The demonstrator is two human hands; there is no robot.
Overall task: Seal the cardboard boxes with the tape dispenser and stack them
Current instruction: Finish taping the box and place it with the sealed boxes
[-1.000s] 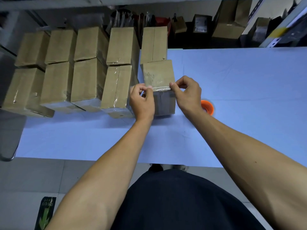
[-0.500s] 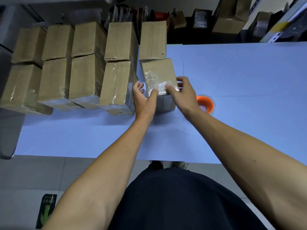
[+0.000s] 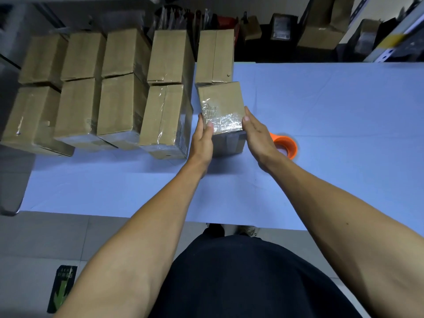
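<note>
While both hands press flat on its sides, left hand (image 3: 203, 140) and right hand (image 3: 258, 134) fingers straight, the box (image 3: 221, 111) stands on the table (image 3: 321, 111); likely light, stiff cardboard, slick tape (image 3: 226, 123) on top, so grip bare sides.

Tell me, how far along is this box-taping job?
Mostly done, it seems: taped boxes stand in rows on the table's left. In hand: the left hand and right hand press on the sides of a box with fresh clear tape across its top. The orange tape roll lies beside it. Left: stacking this box; no unsealed box is clearly visible.
</note>
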